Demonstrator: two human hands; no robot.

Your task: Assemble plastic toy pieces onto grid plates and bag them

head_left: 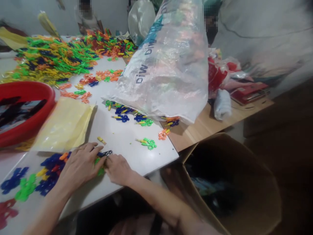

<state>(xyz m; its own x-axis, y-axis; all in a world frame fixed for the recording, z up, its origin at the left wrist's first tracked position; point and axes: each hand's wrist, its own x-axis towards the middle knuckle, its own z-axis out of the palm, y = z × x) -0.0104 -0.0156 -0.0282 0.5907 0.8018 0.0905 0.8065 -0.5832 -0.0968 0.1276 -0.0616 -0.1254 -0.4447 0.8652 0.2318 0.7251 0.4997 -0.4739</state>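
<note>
Near the front edge of the white table (156,156), my left hand (81,163) and my right hand (118,168) meet over a small green plastic piece (99,166). Fingers of my left hand are bent around the green piece, and a small dark part (107,153) shows between the two hands. My right hand is closed at its other side; what its fingers pinch is hidden. A short yellow piece (101,140) lies just beyond my hands. Blue, red and green plastic pieces (50,169) lie left of and partly behind my left forearm.
A large white plastic bag (168,71) stands on the table. Colourful pieces (56,55) are heaped at the back left. A red basin (51,98) and a yellow packet (66,122) are at left. An open cardboard box (264,182) stands at right. Two people are beyond the table.
</note>
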